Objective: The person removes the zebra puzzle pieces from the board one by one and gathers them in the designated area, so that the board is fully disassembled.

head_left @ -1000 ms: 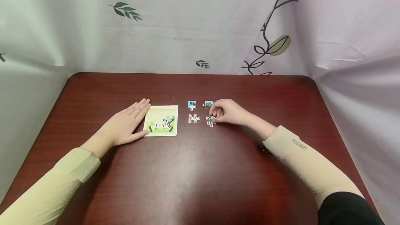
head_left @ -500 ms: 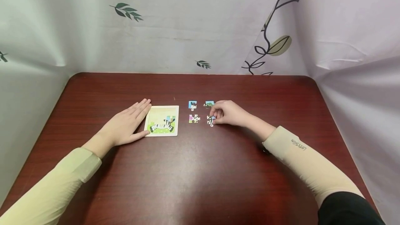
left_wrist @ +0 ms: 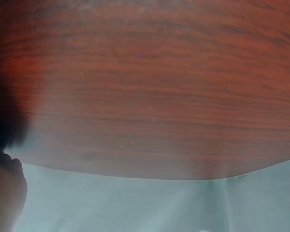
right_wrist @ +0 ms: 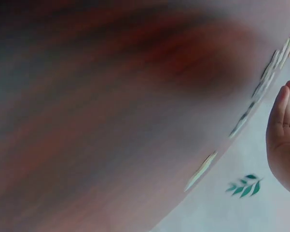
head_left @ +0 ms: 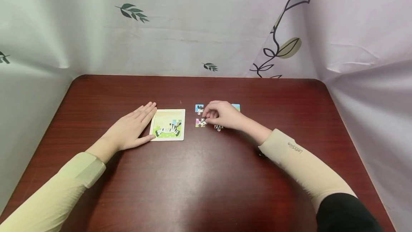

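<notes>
My left hand (head_left: 130,128) lies flat on the table, fingers straight. Its fingertips and thumb touch the left side of a square puzzle tray (head_left: 184,124) bearing a zebra picture. Over the loose puzzle pieces hovers my right hand (head_left: 223,114), fingers loosely bent. Its thumb and index tips are beside a pink, black and white puzzle piece (head_left: 200,122), with no held piece visible. A blue piece with black and white (head_left: 199,109) lies behind that one. A zebra-striped piece (head_left: 219,127) shows below the right hand, which covers part of the group.
Another blue-green piece (head_left: 236,107) lies right of the right hand. In the right wrist view, a light puzzle piece (right_wrist: 201,170) lies by the far table edge. A patterned white curtain (head_left: 173,28) surrounds the dark red table (head_left: 180,182).
My right hand has moved left from the zebra-striped piece to the pink, black and white one, uncovering a blue-green piece at right. The left hand stays at the tray.
</notes>
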Tool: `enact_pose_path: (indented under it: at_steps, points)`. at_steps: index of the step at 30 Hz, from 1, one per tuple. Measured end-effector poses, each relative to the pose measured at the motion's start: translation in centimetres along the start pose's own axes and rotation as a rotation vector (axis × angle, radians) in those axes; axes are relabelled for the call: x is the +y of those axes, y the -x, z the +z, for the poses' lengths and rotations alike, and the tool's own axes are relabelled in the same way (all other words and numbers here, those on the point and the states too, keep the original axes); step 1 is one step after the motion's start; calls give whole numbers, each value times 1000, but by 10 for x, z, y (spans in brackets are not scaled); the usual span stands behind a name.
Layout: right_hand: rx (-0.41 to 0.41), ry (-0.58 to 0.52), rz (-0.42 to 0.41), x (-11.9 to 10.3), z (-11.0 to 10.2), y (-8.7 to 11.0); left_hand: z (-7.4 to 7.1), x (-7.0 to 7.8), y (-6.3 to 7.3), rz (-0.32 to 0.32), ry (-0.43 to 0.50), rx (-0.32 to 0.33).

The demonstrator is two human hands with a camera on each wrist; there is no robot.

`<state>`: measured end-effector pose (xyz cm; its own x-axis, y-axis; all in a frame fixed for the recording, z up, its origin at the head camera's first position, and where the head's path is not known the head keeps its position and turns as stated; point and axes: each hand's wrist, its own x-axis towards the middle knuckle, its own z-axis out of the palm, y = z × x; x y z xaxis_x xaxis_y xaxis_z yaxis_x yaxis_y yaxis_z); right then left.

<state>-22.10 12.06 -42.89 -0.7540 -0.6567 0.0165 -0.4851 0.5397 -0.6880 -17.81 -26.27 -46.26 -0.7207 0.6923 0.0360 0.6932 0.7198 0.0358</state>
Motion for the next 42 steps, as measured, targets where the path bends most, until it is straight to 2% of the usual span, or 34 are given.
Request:
enact_pose_path:
  at_steps: [7, 19, 29, 35, 42]
  points:
    - [-61, 37, -59, -16, 17, -27, 2, 0, -1, 5, -2, 5]
    - [-175, 138, -93, -37, 39, -61, -1, 3, -3, -25, 10, -57]
    - [-226, 264, -112, -41, 45, -72, 4, 1, -2, -33, 3, -47]
    - [-260, 247, -96, -42, 46, -74, 4, 0, -1, -20, 0, -11]
    - [-235, 227, -106, -43, 46, -75, 3, -2, 0, -2, 5, -3]
